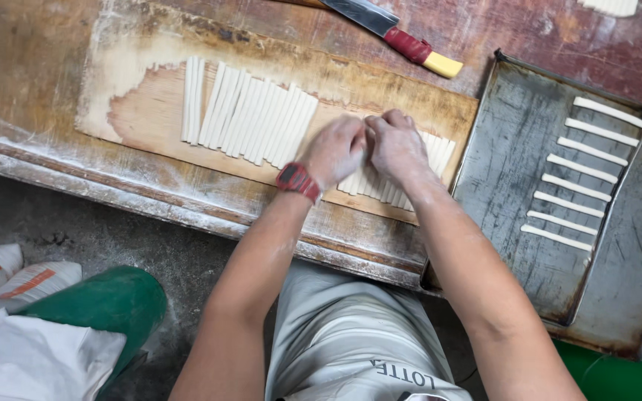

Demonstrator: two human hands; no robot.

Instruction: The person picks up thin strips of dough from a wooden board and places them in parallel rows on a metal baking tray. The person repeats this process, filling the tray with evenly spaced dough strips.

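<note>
Both hands are working side by side, knuckles up, at the right part of a floured wooden board (150, 111) lying on the worn wooden table (31, 59). The left hand (334, 151), with a red watch (298, 182) on its wrist, is curling its fingers down onto the dough strips (250, 117), and the right hand (397, 146) is doing the same just beside it, the two touching at the fingers; both are pressing or pinching the strips beneath them, though the exact grip is hidden under the knuckles. The strips are lying in a tight row across the board: pale, cream-white, long, narrow, evenly cut and dusted with flour, packed edge to edge. More strips (574, 171) are sitting spaced apart on a dark metal tray (507, 156) to the right. A knife (391, 31) with a red and yellow handle is resting beyond the board.
</note>
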